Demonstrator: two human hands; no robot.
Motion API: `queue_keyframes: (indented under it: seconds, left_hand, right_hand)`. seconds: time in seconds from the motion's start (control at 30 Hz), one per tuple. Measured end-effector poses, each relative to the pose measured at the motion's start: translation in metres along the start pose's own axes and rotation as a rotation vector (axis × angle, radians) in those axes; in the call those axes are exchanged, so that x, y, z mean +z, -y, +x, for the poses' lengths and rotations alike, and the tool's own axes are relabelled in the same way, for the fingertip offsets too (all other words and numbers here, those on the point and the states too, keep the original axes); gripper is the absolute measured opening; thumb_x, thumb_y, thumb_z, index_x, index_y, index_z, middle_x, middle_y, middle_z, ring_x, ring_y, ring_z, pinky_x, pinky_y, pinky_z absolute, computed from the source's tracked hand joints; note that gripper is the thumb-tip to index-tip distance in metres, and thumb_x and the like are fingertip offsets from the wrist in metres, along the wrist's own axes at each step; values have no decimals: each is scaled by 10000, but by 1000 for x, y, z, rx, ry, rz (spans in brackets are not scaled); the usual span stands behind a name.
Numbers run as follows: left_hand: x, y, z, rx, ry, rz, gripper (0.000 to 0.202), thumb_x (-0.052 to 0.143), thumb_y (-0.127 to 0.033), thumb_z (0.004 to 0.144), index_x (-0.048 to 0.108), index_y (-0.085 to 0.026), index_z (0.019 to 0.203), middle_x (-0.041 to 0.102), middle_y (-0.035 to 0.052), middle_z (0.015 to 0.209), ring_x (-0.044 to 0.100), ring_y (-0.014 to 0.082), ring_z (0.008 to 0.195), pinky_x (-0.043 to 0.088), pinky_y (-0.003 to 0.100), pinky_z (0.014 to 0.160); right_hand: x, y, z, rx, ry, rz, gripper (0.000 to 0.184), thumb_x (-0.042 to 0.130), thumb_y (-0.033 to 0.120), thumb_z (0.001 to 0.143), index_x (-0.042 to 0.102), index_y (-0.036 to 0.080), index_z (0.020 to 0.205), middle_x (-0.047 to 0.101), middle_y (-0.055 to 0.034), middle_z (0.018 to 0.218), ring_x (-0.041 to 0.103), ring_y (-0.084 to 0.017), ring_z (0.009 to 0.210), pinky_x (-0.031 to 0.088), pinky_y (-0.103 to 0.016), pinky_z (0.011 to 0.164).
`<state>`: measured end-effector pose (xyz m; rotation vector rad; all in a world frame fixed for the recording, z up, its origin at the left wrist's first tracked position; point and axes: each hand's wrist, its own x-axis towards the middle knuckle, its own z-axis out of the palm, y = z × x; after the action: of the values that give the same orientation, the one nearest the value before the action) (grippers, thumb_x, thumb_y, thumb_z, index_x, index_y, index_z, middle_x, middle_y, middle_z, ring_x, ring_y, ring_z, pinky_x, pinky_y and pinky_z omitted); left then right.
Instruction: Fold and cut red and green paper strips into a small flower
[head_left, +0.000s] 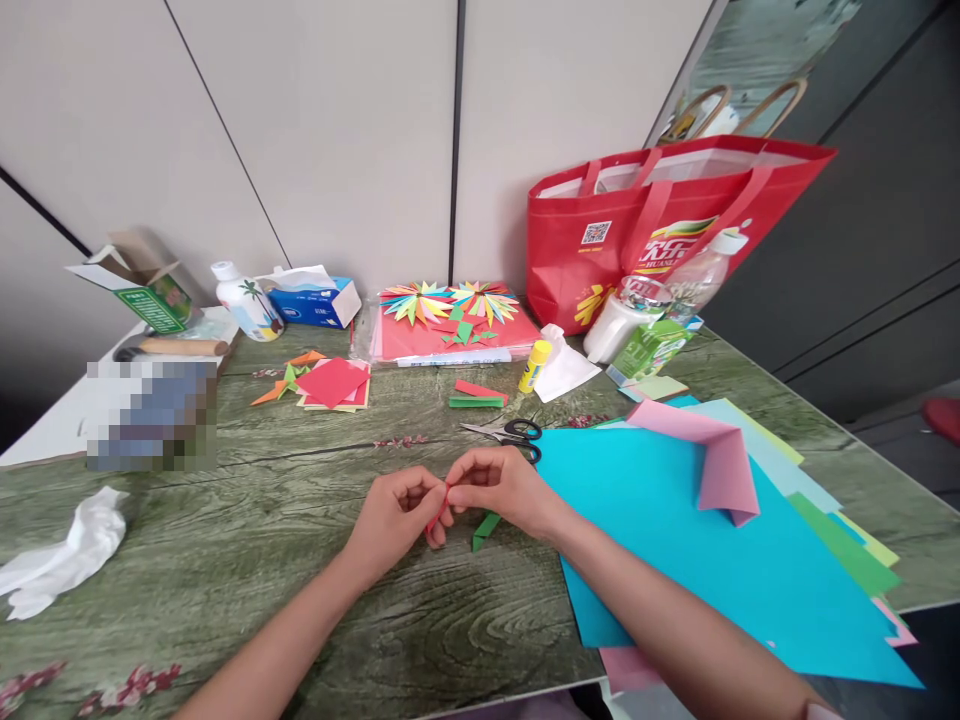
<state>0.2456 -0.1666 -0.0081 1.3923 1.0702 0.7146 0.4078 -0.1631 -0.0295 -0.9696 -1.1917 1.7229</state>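
Red paper piece [433, 522]: one, small, narrow; pinched between both hands, above the table [300, 560]. Its exact fold is hidden from me by the fingers.
Left hand [396, 508]: thumb and fingers closed on the red paper, part of it showing below.
Right hand [506, 490]: thumb and fingertips closed on the upper end, close against the left.
Nearby: green folded strip [486, 530], on the table beneath the right hand; scissors [504, 435], beyond the hands, points to the left; blue sheet [637, 530], crossed by the right forearm in my view.
Farther off: yellow glue stick [534, 367], standing.
Handling note: I would steady the left pinch, align the edges, then press any crease evenly with the right thumb; so narrow a piece, I judge, skews easily if tugged.
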Motion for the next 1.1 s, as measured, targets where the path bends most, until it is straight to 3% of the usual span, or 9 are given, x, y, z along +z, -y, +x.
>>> queue_keyframes:
  seconds: [0.2,0.4,0.73,1.1]
  left_hand:
    - [0,-2,0,-31,29,-12,229,567,-326,736,560,-141,602,579,-11,494,500,77,378,418,189,389]
    - [-2,1,1,-50,90,-99,234,537,-341,766,555,-132,662,596,3,554,515,82,414,434,199,405]
    - [1,5,1,-92,88,0,219,522,-307,763,525,-140,620,555,-22,480,497,81,369,429,202,374]
    - [2,4,1,-91,88,-95,237,560,-328,751,474,-149,622,606,-5,523,552,101,393,457,216,381]
  right_hand:
    - [-1,2,0,49,11,54,228,740,288,579,613,143,702,609,41,595,539,-62,519,450,-213,563]
    - [-2,4,2,5,-21,-15,248,743,304,563,623,128,690,608,29,579,543,-73,512,465,-226,545]
    - [-3,5,2,89,-24,-9,305,778,326,486,659,116,673,631,14,559,576,-89,492,527,-265,560]
    - [-12,1,5,115,-9,38,277,781,253,500,678,116,718,667,-5,617,610,-99,524,537,-250,543]
